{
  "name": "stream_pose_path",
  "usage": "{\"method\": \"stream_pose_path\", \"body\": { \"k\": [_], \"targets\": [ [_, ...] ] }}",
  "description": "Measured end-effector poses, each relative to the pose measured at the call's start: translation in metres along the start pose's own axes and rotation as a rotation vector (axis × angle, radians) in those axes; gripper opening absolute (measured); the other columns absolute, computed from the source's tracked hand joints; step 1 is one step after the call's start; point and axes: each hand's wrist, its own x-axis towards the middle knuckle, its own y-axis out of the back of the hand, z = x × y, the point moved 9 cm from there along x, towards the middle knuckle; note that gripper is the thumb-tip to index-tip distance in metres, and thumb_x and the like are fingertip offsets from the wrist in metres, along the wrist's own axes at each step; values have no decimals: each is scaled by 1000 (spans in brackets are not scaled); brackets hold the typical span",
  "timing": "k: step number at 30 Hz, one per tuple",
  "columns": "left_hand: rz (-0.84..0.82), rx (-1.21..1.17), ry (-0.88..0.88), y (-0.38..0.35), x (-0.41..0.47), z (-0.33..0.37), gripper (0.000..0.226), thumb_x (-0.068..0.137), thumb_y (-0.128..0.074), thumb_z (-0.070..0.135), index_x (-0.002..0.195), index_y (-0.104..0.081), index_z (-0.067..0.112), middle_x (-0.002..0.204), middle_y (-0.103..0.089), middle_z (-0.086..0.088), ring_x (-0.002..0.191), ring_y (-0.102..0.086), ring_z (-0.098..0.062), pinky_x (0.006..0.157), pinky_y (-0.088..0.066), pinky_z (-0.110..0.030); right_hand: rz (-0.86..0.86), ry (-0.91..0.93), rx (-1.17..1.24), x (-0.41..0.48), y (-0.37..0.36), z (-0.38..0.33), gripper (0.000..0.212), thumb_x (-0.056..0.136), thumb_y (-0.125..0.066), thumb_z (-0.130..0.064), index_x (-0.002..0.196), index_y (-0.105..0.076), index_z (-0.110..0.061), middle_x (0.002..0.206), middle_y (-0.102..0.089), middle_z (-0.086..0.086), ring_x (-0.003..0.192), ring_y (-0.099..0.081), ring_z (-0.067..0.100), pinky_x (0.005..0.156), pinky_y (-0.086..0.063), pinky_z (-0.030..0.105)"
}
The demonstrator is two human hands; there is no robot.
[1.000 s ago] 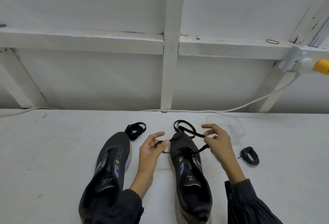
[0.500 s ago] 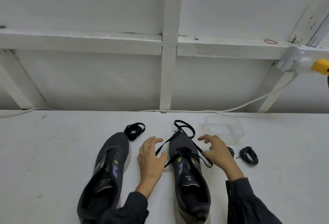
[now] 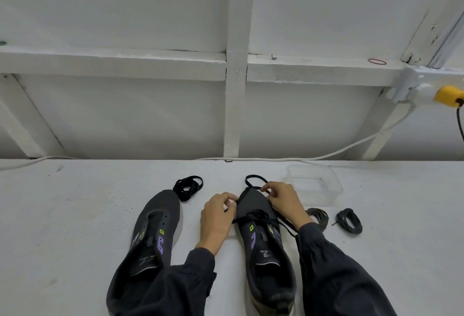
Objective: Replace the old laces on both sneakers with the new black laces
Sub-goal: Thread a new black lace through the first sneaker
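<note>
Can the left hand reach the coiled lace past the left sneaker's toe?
Probably yes: the coiled lace lies on open table just beyond the left hand, nothing between. That hand seems to pinch the threaded lace at the right sneaker's toe, so release first.

1. Left sneaker (image 3: 160,205), right sneaker (image 3: 251,199): dark grey, purple and lime marks.
2. Laces (image 3: 256,216): black.
3. Table (image 3: 75,215): white.
4. Plug (image 3: 448,94): yellow.
5. Band (image 3: 377,61): red.
</note>
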Motion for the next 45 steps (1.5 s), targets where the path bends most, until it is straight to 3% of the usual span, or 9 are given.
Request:
{"method": "stream_pose_path", "body": {
  "k": [5,9,14,18,25,29,35,40,45],
  "targets": [
    [-45,79,41,7,-30,-18,18,81,-61,13,86,-67,29,61,-52,6,62,-53,-10,62,-43,-21,-48,5,-92,-18,3,9,31,82,-54,-4,95,-72,-26,73,-65,2,74,-60,22,65,-46,31],
    [-73,284,42,11,-39,-26,21,81,-53,14,77,-64,31,53,-49,9,62,-53,-9,82,-42,-22,7,3,-87,-31,12,15,19,84,-65,-14,100,-72,-23,88,-54,-4,74,-52,12,64,-40,24],
    [-140,542,36,9,-43,-23,22,83,-43,17,83,-63,28,79,-64,9,83,-57,-10,93,-22,-29,-63,-83,-120,-42,8,30,19,80,-68,-10,97,-69,-18,85,-63,-1,75,-55,13,61,-38,22],
    [-132,549,-57,7,-32,-8,24,78,-49,18,93,-57,34,103,-46,17,104,-43,-7,84,-13,-27,-75,-111,-119,-44,7,32,18,79,-69,-9,80,-60,-25,81,-68,0,69,-55,10,55,-35,15],
    [-109,339,-142,-11,-16,-13,14,96,-52,21,106,-57,29,104,-57,14,101,-51,-11,90,-35,-27,-68,-191,-123,-49,9,36,17,74,-61,-4,80,-57,-20,75,-60,-3,74,-60,20,61,-44,29],
    [11,262,-101,-1,-18,-22,36,87,-44,-7,97,-64,22,105,-53,10,94,-56,-11,71,-46,-27,-127,-221,-229,-58,12,36,14,78,-55,-11,87,-58,-20,80,-60,-4,78,-58,20,57,-38,27],
    [94,453,-33,18,-22,-31,54,75,-46,-11,106,-61,30,116,-46,11,90,-44,-7,51,-24,-18,-362,-357,-441,-75,13,48,10,77,-47,-14,68,-47,-19,74,-51,-3,74,-50,21,67,-37,25],
    [154,445,-111,14,-19,-23,57,65,-53,-10,106,-63,29,126,-49,6,111,-48,-16,85,-29,-25,-502,-372,-519,-79,11,48,28,79,-65,-31,65,-43,-20,74,-51,-4,75,-51,18,70,-39,26],
    [19,402,-300,-9,-7,1,72,76,-43,-14,137,-49,24,156,-28,4,147,-20,-17,114,-16,-33,-63,-55,-362,-53,23,11,23,84,-61,-21,106,-60,-27,102,-56,-8,92,-56,15,66,-36,28]
  ]
}}
